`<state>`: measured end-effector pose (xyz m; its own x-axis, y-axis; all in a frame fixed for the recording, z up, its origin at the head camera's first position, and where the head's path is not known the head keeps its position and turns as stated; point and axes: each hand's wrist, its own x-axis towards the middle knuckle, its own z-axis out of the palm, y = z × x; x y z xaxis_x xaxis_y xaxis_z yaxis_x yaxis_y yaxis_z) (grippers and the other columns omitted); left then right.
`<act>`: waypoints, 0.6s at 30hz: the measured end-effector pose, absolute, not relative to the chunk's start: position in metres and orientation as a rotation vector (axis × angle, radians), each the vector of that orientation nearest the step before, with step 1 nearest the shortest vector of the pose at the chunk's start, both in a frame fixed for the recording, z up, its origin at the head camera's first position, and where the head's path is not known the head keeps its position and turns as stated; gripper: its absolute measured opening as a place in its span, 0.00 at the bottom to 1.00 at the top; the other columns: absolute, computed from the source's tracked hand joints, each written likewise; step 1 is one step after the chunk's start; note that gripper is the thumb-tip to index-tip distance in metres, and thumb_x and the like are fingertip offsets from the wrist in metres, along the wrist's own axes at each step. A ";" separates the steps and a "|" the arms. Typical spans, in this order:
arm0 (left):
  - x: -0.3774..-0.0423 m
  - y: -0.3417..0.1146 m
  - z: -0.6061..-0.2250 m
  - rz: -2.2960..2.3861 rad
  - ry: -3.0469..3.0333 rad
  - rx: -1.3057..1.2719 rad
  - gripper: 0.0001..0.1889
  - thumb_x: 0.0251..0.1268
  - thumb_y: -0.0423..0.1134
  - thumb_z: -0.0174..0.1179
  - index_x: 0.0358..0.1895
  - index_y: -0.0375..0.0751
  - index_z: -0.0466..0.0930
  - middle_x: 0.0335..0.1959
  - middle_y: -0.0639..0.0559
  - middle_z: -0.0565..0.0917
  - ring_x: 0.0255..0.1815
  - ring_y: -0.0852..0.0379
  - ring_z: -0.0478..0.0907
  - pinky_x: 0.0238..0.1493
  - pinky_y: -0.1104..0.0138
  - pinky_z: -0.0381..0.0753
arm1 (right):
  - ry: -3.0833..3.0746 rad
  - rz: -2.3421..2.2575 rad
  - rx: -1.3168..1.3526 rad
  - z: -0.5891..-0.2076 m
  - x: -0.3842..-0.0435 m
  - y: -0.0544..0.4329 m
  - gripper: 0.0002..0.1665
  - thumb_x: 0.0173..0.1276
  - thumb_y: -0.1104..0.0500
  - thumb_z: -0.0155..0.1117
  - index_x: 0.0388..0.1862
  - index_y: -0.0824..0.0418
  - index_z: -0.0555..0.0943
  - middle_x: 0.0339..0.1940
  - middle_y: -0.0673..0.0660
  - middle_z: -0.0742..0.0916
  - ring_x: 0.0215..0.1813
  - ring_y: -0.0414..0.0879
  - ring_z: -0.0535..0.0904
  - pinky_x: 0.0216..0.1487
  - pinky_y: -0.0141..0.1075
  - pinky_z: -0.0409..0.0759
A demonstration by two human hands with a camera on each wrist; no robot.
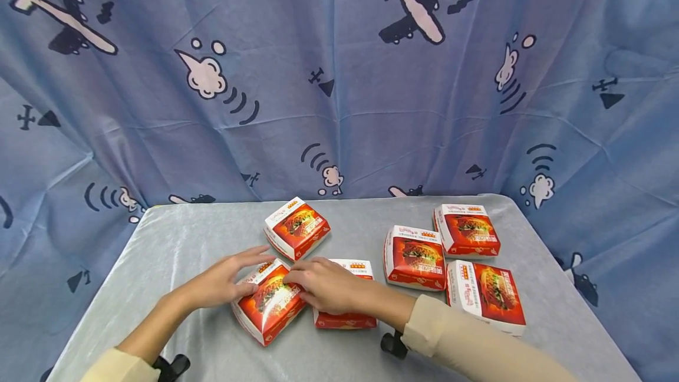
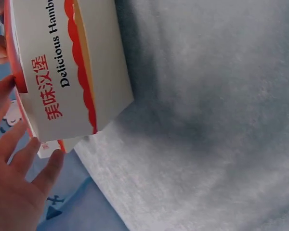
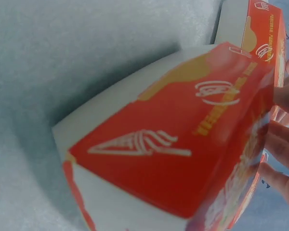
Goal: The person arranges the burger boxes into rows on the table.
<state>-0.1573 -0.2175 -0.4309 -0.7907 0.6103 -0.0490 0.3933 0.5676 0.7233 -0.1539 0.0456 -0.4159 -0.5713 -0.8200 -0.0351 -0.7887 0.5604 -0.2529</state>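
A red-and-white hamburger box (image 1: 269, 299) lies at an angle on the table between the two hands. My left hand (image 1: 225, 279) is at its left side, thumb touching the top and the other fingers loosely straight toward the far corner. At the opposite edge, my right hand (image 1: 331, 285) grips the box with bent fingers over the top. Below the right hand sits another hamburger box (image 1: 347, 320), partly covered by it. The left wrist view shows the lettered white side (image 2: 53, 72) of the angled box, its lid down.
Behind the hands stands one hamburger box (image 1: 297, 226). To the right are three more: a front-left box (image 1: 415, 258), a back box (image 1: 471, 229) and a front-right box (image 1: 485, 293). A grey cloth covers the table (image 1: 185, 234); a blue printed curtain (image 1: 276, 75) hangs behind it.
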 end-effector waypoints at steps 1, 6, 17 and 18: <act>-0.157 -0.217 -0.430 1.052 2.493 0.833 0.29 0.64 0.32 0.63 0.70 0.41 0.72 0.74 0.37 0.64 0.75 0.36 0.59 0.67 0.39 0.61 | 2.646 -0.307 -1.380 -0.416 -0.154 0.046 0.22 0.69 0.59 0.67 0.62 0.52 0.80 0.58 0.50 0.83 0.59 0.43 0.79 0.65 0.39 0.72; -0.156 -0.216 -0.425 1.061 2.445 0.843 0.27 0.65 0.32 0.61 0.69 0.40 0.73 0.73 0.37 0.67 0.74 0.34 0.60 0.68 0.38 0.60 | 2.659 -0.291 -1.389 -0.416 -0.153 0.045 0.22 0.69 0.57 0.66 0.62 0.52 0.80 0.56 0.50 0.83 0.58 0.42 0.79 0.64 0.40 0.72; -0.155 -0.217 -0.425 0.921 2.651 0.796 0.30 0.56 0.41 0.73 0.63 0.40 0.77 0.60 0.47 0.79 0.63 0.43 0.74 0.62 0.43 0.71 | 2.755 -0.296 -1.247 -0.408 -0.138 0.044 0.38 0.67 0.43 0.67 0.73 0.53 0.69 0.71 0.56 0.73 0.70 0.47 0.69 0.68 0.57 0.65; -0.155 -0.217 -0.425 0.908 2.668 0.769 0.31 0.55 0.43 0.74 0.63 0.40 0.77 0.59 0.47 0.79 0.63 0.43 0.74 0.62 0.43 0.71 | 2.760 -0.295 -1.238 -0.408 -0.137 0.044 0.39 0.67 0.42 0.67 0.73 0.53 0.69 0.71 0.56 0.73 0.70 0.47 0.69 0.68 0.57 0.64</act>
<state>-0.1548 -0.2174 -0.4252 -0.8389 0.5429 -0.0380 0.4070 0.6722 0.6184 -0.1367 0.0440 -0.4082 -0.6637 -0.7478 -0.0133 -0.7281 0.6501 -0.2171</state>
